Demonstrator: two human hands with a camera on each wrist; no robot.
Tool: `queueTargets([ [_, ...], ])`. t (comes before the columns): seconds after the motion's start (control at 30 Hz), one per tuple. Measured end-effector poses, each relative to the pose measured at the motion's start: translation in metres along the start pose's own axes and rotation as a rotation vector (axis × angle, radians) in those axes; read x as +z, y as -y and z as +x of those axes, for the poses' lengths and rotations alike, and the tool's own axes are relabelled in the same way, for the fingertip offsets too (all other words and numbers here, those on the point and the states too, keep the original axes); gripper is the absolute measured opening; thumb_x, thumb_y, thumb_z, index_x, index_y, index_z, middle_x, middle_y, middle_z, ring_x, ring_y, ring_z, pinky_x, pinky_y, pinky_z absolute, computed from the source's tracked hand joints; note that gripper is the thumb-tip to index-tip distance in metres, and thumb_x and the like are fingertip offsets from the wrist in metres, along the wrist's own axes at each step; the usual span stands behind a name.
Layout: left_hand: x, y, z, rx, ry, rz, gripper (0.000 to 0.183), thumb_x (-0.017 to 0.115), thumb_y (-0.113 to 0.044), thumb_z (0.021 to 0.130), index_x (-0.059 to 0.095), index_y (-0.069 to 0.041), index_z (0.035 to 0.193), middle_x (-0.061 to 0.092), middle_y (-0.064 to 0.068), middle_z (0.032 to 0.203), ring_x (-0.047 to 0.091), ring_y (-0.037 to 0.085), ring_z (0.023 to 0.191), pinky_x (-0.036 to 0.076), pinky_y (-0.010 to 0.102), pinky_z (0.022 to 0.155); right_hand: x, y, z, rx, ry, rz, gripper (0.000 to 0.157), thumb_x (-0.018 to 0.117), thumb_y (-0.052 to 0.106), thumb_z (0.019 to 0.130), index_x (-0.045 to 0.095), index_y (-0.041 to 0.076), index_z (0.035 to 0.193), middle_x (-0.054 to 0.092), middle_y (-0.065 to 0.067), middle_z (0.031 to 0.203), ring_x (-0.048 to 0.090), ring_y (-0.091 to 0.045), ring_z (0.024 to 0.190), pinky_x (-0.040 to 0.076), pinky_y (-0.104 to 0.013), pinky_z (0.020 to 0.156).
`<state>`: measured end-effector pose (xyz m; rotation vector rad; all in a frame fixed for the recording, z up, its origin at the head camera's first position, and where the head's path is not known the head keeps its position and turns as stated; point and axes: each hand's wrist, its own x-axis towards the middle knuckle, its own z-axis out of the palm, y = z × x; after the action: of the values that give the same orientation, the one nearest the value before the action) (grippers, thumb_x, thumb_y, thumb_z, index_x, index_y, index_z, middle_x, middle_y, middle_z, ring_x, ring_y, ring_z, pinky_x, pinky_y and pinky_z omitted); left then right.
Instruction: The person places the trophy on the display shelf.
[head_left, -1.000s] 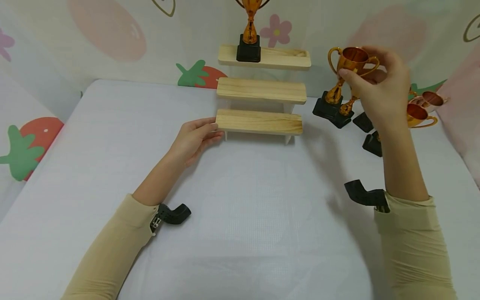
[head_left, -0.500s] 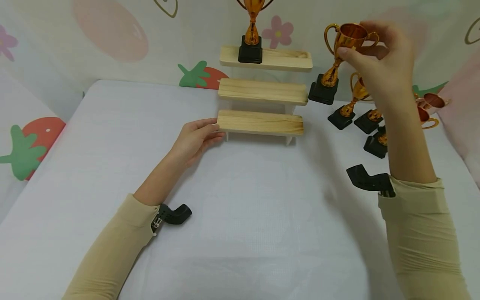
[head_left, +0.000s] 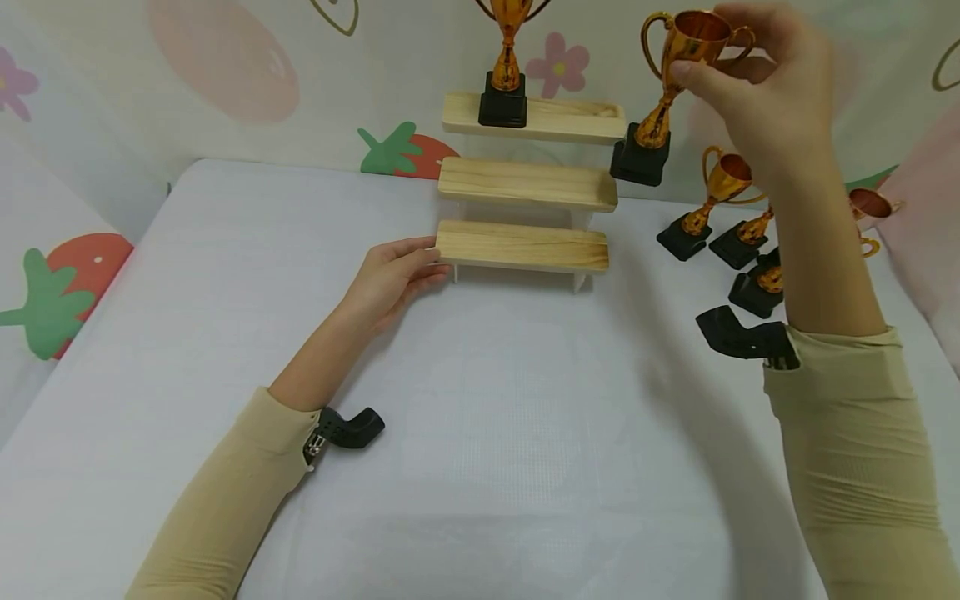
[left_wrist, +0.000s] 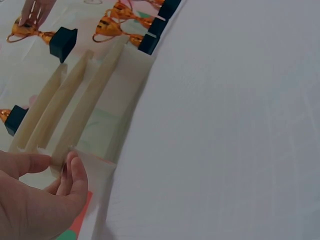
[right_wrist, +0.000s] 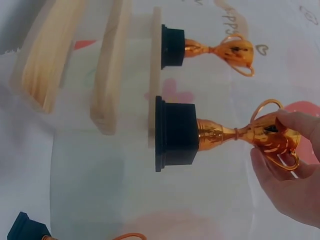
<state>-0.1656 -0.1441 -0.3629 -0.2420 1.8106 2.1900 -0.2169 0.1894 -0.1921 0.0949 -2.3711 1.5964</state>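
Observation:
My right hand (head_left: pixel 780 92) pinches a gold trophy cup (head_left: pixel 660 92) by its bowl, thumb in front and fingers behind. The trophy hangs in the air, its black base beside the right end of the top shelf, as the right wrist view (right_wrist: pixel 175 134) also shows. My left hand (head_left: pixel 393 279) grips the left end of the bottom step of a three-tier wooden display stand (head_left: pixel 525 243); in the left wrist view the thumb and fingers (left_wrist: pixel 75 175) pinch that board's end. Another gold trophy (head_left: pixel 504 92) stands upright on the left part of the top shelf, its upper part cut off in the head view.
Several more trophies (head_left: pixel 705 200) stand on the white table (head_left: pixel 480 433) right of the stand, partly hidden behind my right forearm. A printed curtain (head_left: pixel 247 83) with strawberries and flowers hangs behind. Each wrist carries a black camera mount (head_left: pixel 352 427).
My right hand has raised the trophy up from beside the other trophies and slightly left, toward top-shelf height. My left hand stays at the bottom step.

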Motion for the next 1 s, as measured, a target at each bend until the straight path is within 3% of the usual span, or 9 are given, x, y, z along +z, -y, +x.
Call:
queueTargets([
  [0.33,0.000,0.000,-0.001,0.000,0.001,0.003,0.048,0.052,-0.007,0.111,0.044,0.008,0.155,0.055,0.024,0.145,0.068,0.008,0.094,0.060,0.013,0.086,0.006,0.010,0.012,-0.123,0.041,0.016,0.049,0.078,0.008,0.096,0.065,0.022,0.141,0.064,0.003,0.139,0.061,-0.010,0.114,0.050,-0.022,0.113],
  [0.6,-0.001,0.000,0.000,0.003,0.004,0.000,0.048,0.051,-0.006,0.111,0.043,0.008,0.156,0.054,0.025,0.145,0.068,0.008,0.094,0.060,0.013,0.087,0.014,0.017,0.021,-0.063,0.061,0.046,0.046,0.077,0.008,0.096,0.065,0.020,0.138,0.063,0.008,0.125,0.061,-0.011,0.110,0.050,-0.022,0.114],
  [0.77,-0.001,-0.001,-0.001,0.006,0.003,0.007,0.047,0.051,-0.006,0.111,0.043,0.009,0.155,0.055,0.024,0.144,0.068,0.008,0.095,0.060,0.013,0.087,0.021,0.022,0.026,-0.019,0.092,0.040,0.048,0.077,0.012,0.097,0.062,0.021,0.142,0.061,0.007,0.130,0.059,-0.011,0.113,0.047,-0.021,0.117],
  [1.0,-0.001,0.000,-0.001,0.013,0.010,0.011,0.047,0.051,-0.005,0.111,0.043,0.009,0.155,0.056,0.023,0.141,0.068,0.008,0.094,0.060,0.013,0.087,0.031,0.023,0.037,-0.102,0.137,0.011,0.038,0.074,0.013,0.100,0.065,0.018,0.137,0.061,0.009,0.122,0.057,-0.008,0.110,0.049,-0.021,0.113],
])
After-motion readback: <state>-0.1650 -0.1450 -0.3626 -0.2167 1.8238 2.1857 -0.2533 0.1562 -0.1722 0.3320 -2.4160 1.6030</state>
